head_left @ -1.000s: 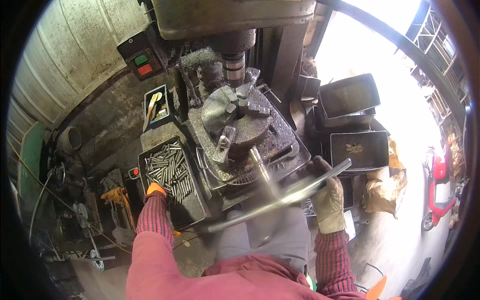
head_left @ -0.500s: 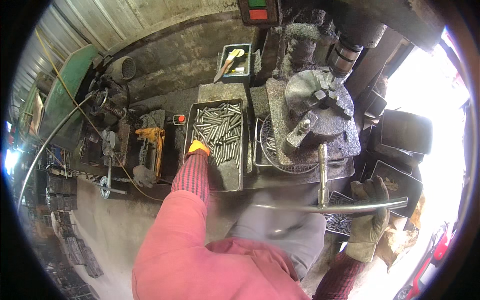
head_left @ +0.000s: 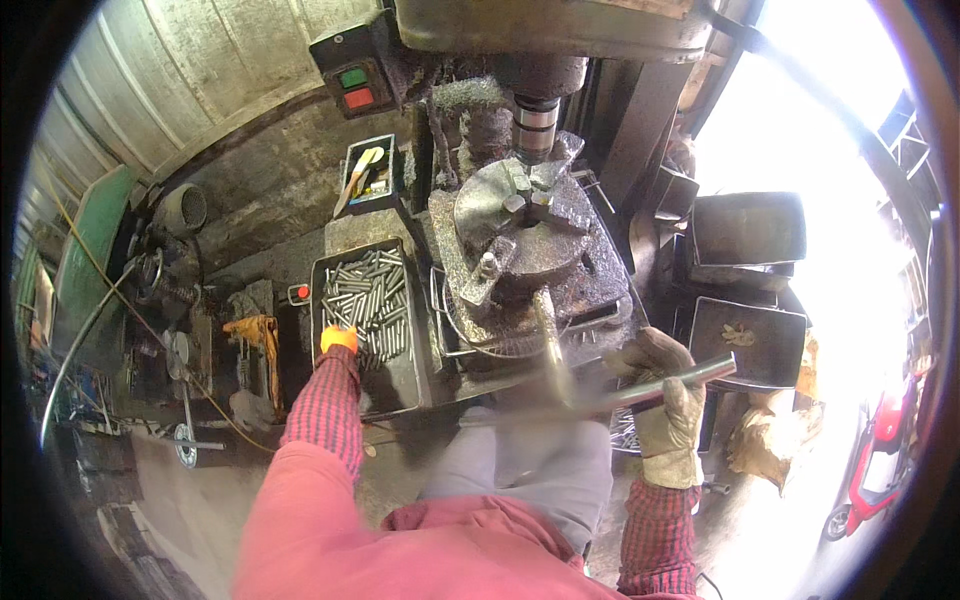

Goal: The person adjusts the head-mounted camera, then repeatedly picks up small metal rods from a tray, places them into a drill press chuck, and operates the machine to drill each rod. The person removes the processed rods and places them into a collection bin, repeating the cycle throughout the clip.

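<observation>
My left hand (head_left: 339, 338), in an orange glove, reaches into a metal tray (head_left: 423, 375) of short steel pins (head_left: 372, 300). Its fingers are mostly hidden among the pins at the tray's left side. On the right, my right hand (head_left: 668, 410) wears a worn leather work glove and is closed round the crossbar of a T-shaped steel handle (head_left: 710, 371). That handle's shaft runs up to a round jawed chuck (head_left: 497, 205) on the drill press table. Motion blurs the crossbar's left part. Above the chuck hangs the drill spindle (head_left: 535, 128).
A switch box (head_left: 355, 87) with green and red buttons is above left. Behind the tray stands a small box (head_left: 372, 165) holding a brush. Dark bins (head_left: 745, 345) are stacked at the right, near a red scooter (head_left: 878, 450). A second machine (head_left: 165, 280) stands left.
The view has swung right, so the bench appears further left. The T-handle's crossbar has turned, its right end now tilted upward. My left hand stays at the pins.
</observation>
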Demonstrator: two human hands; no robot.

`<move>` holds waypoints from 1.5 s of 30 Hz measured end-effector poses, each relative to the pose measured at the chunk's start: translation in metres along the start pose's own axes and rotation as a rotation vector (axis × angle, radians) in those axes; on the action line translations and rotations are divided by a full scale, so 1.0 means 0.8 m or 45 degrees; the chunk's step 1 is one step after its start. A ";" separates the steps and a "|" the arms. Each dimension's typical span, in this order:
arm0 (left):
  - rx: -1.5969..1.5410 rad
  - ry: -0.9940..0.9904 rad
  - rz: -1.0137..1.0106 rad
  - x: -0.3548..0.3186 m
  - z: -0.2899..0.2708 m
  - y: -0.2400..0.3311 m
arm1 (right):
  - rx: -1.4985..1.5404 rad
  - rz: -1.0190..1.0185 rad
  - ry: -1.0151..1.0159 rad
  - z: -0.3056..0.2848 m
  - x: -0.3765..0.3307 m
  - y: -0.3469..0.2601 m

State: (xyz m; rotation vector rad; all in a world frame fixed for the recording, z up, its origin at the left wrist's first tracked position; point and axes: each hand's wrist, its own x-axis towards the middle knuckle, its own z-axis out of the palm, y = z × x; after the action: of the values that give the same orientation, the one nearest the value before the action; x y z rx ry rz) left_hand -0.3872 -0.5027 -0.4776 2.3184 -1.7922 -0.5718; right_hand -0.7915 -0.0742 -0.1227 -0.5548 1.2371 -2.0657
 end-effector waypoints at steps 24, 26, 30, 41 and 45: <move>-0.983 -0.556 1.308 -0.264 -0.256 0.488 | -0.220 0.055 0.040 -0.040 -0.025 -0.023; -0.834 -0.514 1.382 -0.266 -0.263 0.489 | -0.249 0.056 0.063 -0.040 -0.023 -0.025; -0.726 -0.487 1.405 -0.268 -0.274 0.494 | -0.116 -0.083 0.083 -0.025 -0.015 -0.039; -0.869 -0.635 1.322 -0.256 -0.256 0.498 | -0.240 -0.329 -0.307 0.126 -0.030 -0.083; -0.567 -0.335 1.575 -0.256 -0.259 0.498 | -0.880 -0.360 -0.803 0.174 -0.052 -0.029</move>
State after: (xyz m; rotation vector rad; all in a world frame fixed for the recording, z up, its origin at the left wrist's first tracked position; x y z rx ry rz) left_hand -0.7067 -0.4372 -0.1073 0.6084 -2.3943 -0.8759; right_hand -0.6802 -0.1207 -0.0386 -1.6284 1.4955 -1.4125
